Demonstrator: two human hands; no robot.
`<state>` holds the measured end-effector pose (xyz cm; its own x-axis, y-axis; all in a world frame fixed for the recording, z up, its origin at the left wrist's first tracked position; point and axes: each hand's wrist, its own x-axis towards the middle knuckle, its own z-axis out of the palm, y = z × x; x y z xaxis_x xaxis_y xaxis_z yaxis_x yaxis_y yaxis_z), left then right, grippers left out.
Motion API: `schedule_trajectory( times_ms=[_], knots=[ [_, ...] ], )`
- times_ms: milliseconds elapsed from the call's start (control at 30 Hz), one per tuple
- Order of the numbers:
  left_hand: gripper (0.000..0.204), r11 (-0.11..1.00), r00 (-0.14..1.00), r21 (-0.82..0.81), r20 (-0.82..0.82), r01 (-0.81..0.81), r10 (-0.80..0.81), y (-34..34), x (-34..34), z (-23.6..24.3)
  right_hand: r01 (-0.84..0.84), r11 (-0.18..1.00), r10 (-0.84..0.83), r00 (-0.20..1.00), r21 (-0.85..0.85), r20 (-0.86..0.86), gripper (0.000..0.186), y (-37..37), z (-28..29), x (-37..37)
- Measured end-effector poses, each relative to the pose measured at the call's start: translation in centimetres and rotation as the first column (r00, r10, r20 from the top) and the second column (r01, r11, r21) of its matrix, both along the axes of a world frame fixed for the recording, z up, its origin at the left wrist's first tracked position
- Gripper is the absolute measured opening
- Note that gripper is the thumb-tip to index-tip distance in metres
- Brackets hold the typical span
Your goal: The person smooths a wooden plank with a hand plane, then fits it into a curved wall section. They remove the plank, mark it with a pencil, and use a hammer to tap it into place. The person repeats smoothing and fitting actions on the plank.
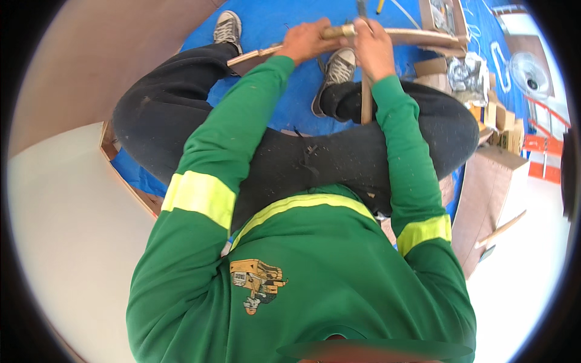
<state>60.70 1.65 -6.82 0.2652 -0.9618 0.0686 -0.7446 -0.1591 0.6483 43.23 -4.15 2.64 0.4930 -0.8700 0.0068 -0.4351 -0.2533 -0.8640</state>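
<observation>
1. I am watching the left hand [307,40] clenching around a thin wooden strip [260,53], fingers wrapped over it and knuckles turned up.
2. The strip is running out to the left of those fingers, its free end hanging above the black trouser leg [163,115].
3. The right hand [372,45] is gripping a small pale tool [340,31] just beside the left fingers, touching the same wood; I cannot tell what kind of tool it is.
4. A second wooden strip [366,100] is dropping straight down below the right fingers, crossing the right knee.
5. A longer curved wooden piece [423,37] is stretching away to the right of the right fingers.
6. Beyond both sets of fingers, a blue tarpaulin [278,24] is covering the floor, with grey sneakers [336,69] resting on it.
</observation>
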Motion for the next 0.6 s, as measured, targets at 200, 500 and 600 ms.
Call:
schedule_trajectory(
  times_ms=[200,500,600],
  knots=[
    [0.068,0.999,0.999,0.032,-0.040,-0.016,0.017,-0.2,-0.7,-1.9,0.169,0.806,-0.300,0.943,0.567,0.147,0.027,-0.1,-0.8,-1.1],
    [0.063,0.998,0.999,0.039,0.000,-0.046,0.046,0.3,0.7,-3.4,0.142,0.851,-0.229,0.967,0.505,0.114,0.027,-0.1,-0.6,-0.6],
    [0.063,0.997,0.998,0.045,0.018,-0.055,0.054,0.6,1.0,-3.3,0.142,0.849,-0.231,0.966,0.509,0.116,0.027,-0.1,-0.6,-0.6]
  ],
)
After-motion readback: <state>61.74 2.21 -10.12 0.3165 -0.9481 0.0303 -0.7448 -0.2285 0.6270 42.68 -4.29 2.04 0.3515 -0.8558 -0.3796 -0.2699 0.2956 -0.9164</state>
